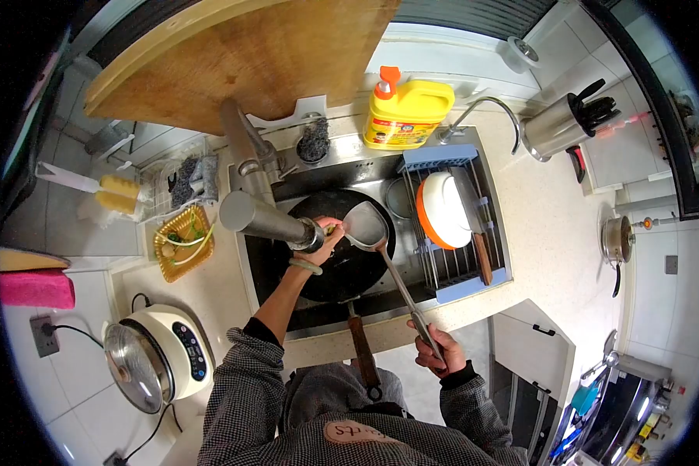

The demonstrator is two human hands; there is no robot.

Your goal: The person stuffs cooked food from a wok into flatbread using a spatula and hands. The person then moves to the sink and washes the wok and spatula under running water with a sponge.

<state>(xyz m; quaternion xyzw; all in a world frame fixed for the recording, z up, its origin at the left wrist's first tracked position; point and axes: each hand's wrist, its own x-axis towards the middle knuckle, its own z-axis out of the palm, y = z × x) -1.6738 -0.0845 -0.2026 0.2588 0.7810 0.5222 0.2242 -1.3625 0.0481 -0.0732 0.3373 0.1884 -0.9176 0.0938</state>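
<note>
My right hand [441,352] is wrapped round the handle end of a metal wok spatula [397,284]. The spatula's broad head lies over the black wok [336,275] in the sink. Against the left edge of that head, my left hand [324,246] has its fingers pinched together. Something small and yellowish shows at its fingertips, too little to name. A bangle circles the left wrist. Just above this hand comes the grey faucet [264,220], hiding part of it. The wok's wooden handle [362,348] sticks out over the counter's front edge toward me.
A dish rack [452,289] across the sink's right side holds bowls [443,208] and a wooden-handled knife [481,256]. Behind it stand a yellow detergent jug [404,124] and a knife block [555,128]. Leftward are a basket of scraps [172,268] and an electric cooker [159,353].
</note>
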